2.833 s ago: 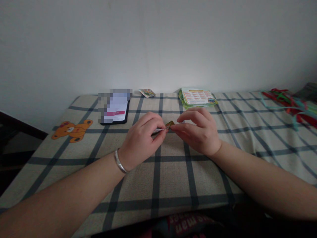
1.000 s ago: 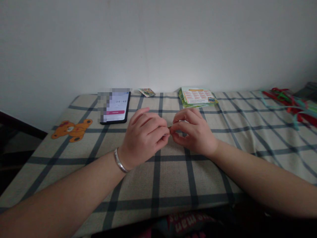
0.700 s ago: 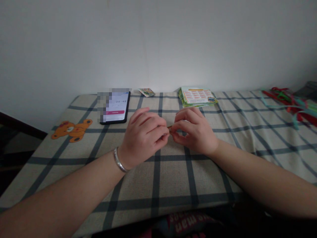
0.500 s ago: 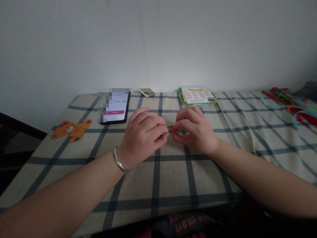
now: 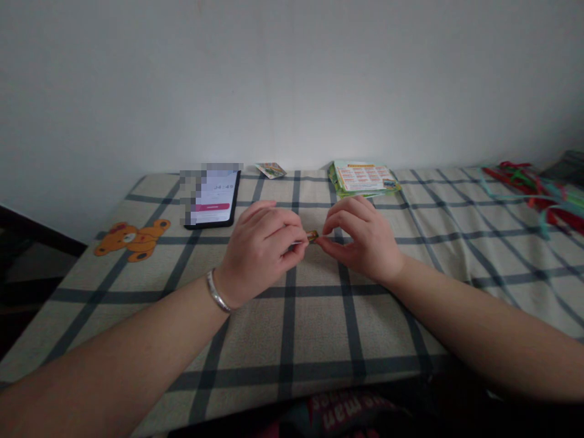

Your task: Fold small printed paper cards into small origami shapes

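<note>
Between my two hands, low over the middle of the checked cloth, is a small yellowish-brown piece (image 5: 311, 235), too small to make out fully. My left hand (image 5: 267, 252), with a silver bangle at its wrist, pinches the left end of the piece; a thin pale edge shows between its fingers. At the right end, the thumb and index finger of my right hand (image 5: 360, 240) are pinched together, their tips touching the piece. The other fingers of my right hand are curled above. Most of the piece is hidden by my left fingers.
A phone (image 5: 214, 198) lies back left, near an orange bear cutout (image 5: 132, 239). By the wall are a small printed card (image 5: 271, 170) and a green-edged printed packet (image 5: 364, 177). Red, green and pale blue ribbons (image 5: 542, 194) lie far right on the checked tablecloth (image 5: 319, 328).
My right fingertips have shifted slightly right, away from my left ones, so more of the small piece shows between them. My left hand has moved a little left.
</note>
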Available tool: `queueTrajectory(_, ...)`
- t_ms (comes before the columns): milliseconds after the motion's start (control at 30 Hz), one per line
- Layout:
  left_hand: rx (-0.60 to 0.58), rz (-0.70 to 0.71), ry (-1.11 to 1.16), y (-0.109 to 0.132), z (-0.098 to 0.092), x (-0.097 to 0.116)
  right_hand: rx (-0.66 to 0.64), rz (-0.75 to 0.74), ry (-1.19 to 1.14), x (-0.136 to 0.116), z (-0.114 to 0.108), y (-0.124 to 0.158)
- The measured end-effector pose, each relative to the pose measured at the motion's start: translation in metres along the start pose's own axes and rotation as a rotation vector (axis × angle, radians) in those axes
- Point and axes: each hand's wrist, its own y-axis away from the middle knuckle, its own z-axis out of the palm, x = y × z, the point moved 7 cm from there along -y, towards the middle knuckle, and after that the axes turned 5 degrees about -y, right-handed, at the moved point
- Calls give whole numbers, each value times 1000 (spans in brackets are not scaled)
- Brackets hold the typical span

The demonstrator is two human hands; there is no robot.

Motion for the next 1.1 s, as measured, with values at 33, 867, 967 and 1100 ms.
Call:
queueTrajectory(33, -1, 2, 3, 0, 0, 0, -7, 10, -8, 0, 1, 0)
queueTrajectory(867, -106, -48, 182, 6, 16, -4, -93, 134, -171, 7, 14, 3)
queueTrajectory(967, -114, -109, 202, 7, 19, -10, -95, 190, -196, 12, 15, 3)
queueTrajectory(1100, -152, -246, 230, 9, 24, -24, -79, 267, -215, 19, 14, 4)
